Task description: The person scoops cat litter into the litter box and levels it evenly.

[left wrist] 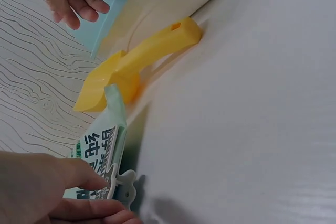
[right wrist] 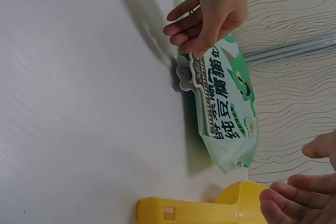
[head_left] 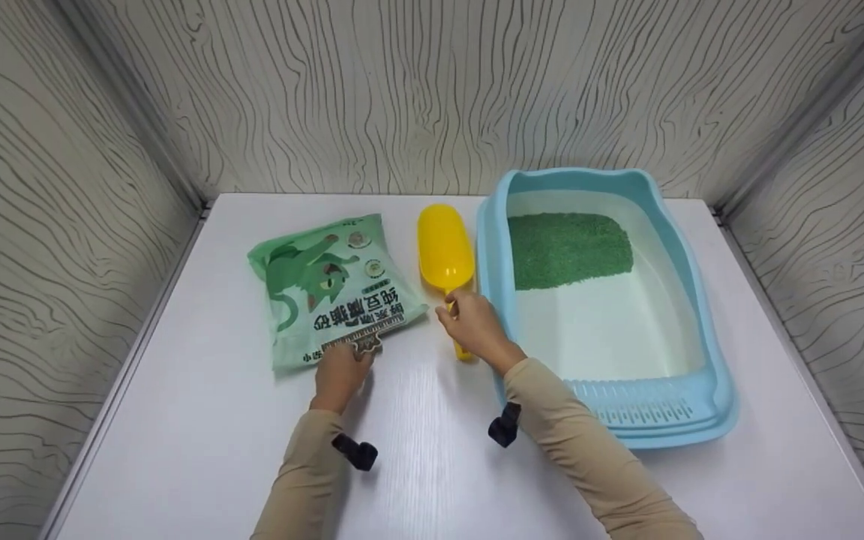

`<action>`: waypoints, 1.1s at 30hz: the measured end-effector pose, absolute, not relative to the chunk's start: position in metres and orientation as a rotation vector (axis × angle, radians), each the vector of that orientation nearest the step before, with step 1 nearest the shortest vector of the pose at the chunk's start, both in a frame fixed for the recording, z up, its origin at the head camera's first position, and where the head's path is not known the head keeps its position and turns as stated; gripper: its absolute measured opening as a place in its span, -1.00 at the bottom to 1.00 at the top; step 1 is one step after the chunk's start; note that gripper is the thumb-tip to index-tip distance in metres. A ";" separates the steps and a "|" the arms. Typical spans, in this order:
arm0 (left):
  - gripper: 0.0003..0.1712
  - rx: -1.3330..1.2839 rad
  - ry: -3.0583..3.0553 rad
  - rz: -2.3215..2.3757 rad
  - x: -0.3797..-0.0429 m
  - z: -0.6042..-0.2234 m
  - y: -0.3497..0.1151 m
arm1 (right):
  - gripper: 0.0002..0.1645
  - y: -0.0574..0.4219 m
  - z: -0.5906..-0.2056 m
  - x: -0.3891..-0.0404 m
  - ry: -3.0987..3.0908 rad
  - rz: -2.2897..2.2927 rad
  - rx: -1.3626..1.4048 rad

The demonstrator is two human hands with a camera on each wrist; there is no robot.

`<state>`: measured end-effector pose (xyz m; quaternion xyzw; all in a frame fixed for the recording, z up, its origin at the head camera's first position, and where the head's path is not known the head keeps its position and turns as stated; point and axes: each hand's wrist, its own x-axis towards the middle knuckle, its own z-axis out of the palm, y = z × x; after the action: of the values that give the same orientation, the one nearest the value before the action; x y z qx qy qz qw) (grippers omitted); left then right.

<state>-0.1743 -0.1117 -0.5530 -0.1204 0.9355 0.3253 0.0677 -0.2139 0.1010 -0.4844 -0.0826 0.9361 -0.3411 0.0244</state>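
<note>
A green bag of cat litter (head_left: pixel 334 289) lies flat on the table at left, its near edge closed with a sealing clip (right wrist: pixel 202 85). My left hand (head_left: pixel 342 375) is at that edge, thumb by the clip and fingers loosely bent; whether it touches the clip is unclear. Between bag and litter box lies a yellow scoop (head_left: pixel 445 247), bowl away from me and handle (left wrist: pixel 163 43) towards me. Above the handle is my right hand (head_left: pixel 473 326), its fingers loosely bent and apart from the scoop in the left wrist view.
To the right stands a light-blue litter box (head_left: pixel 709 337) with a raised rim. A patch of green litter (head_left: pixel 571 250) lies in its far left part, and a slotted ledge (head_left: pixel 638 405) runs along the near end. Wood-patterned walls (head_left: pixel 432 97) enclose the white table (head_left: pixel 199 420).
</note>
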 end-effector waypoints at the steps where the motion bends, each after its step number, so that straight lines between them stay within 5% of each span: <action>1: -0.56 -0.384 2.804 1.004 -0.174 -0.555 -0.113 | -0.66 0.100 -0.485 -0.214 2.893 -1.046 -0.255; 9: -0.77 -0.677 2.354 1.487 -0.174 -0.563 -0.124 | -0.69 0.090 -0.493 -0.221 2.838 -1.029 -0.249; 22: -0.82 -1.020 1.655 2.146 -0.181 -0.571 -0.125 | -0.74 0.081 -0.512 -0.233 2.667 -1.205 -0.029; 33: -0.65 -1.054 1.529 2.343 -0.181 -0.578 -0.113 | -0.74 0.077 -0.521 -0.242 2.395 -1.416 0.301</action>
<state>-0.1812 -0.1132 -0.5776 -0.3514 0.5099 0.7815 0.0759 -0.2418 0.0768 -0.5212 0.1059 0.8433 -0.4986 0.1704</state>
